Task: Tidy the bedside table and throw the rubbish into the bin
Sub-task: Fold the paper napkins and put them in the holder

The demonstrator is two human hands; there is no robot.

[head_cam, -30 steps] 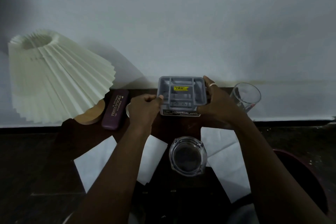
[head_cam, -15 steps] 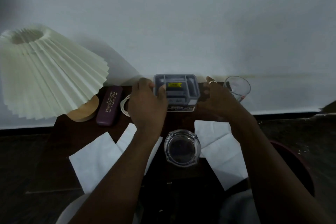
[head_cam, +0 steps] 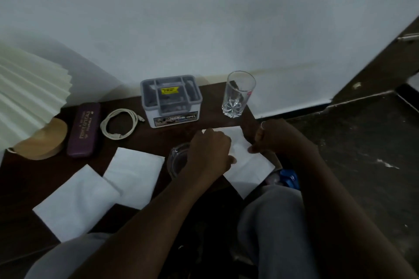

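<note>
White paper is what both hands work on now: the right napkin (head_cam: 248, 166), which lies flat at the near right corner of the bedside table (head_cam: 145, 142), and its near corner seems to reach past the table edge. My right hand (head_cam: 278, 138) is curled, and its fingertips (head_cam: 251, 149) meet the far right edge of the sheet in what I judge to be a pinch. My left hand (head_cam: 208, 154) is also curled and covers the left part of the same sheet. One of its fingers (head_cam: 232, 161) touches the paper, but I cannot tell if this hand grasps the sheet or only rests on it. The step in hand is, I think, to gather this napkin as rubbish. To do it well I would draw the two edges toward each other and crumple the sheet into one hand, so that no loose corner drags. The glass ashtray (head_cam: 175, 161) sits just beside the left hand and is partly hidden under it, so I would lift the paper upward and not sweep it sideways. The drinking glass (head_cam: 238, 95) stands apart, behind the hands. Two other napkins (head_cam: 136, 174) wait on the left, untouched. I cannot identify a bin with certainty.
</note>
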